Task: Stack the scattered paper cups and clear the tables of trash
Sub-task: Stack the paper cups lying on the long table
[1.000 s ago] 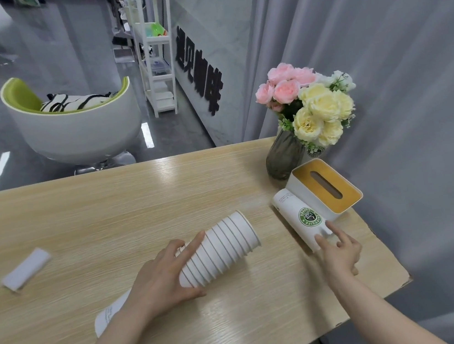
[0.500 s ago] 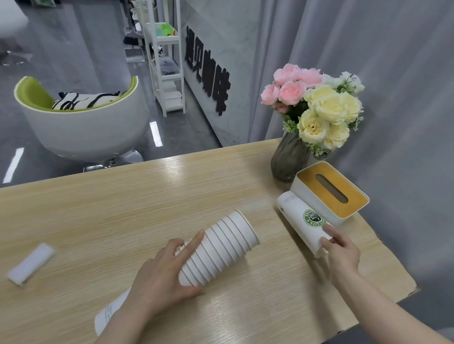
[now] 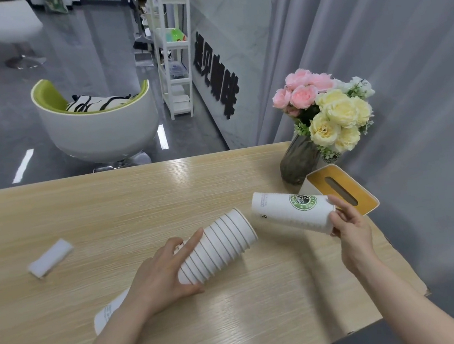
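Observation:
A long stack of white paper cups (image 3: pixel 218 248) lies on its side on the wooden table (image 3: pixel 53 223), its open end pointing right. My left hand (image 3: pixel 158 276) grips the stack around its middle. A single white cup with a green round logo (image 3: pixel 291 211) is lifted off the table, its base pointing left toward the stack's mouth. My right hand (image 3: pixel 350 227) pinches this cup by its rim. A small white folded scrap (image 3: pixel 49 258) lies on the table at the left.
A dark glass vase of pink and yellow flowers (image 3: pixel 299 162) stands at the table's far right corner, with a white and yellow tissue box (image 3: pixel 344 194) beside it. Another logo cup (image 3: pixel 330 156) sits behind the vase. A white and green chair (image 3: pixel 99 131) and a shelf (image 3: pixel 172 49) stand beyond.
My right hand took hold of the logo cup beside the tissue box, lifted it off the table and turned its base toward the stack. My left hand stayed on the stack.

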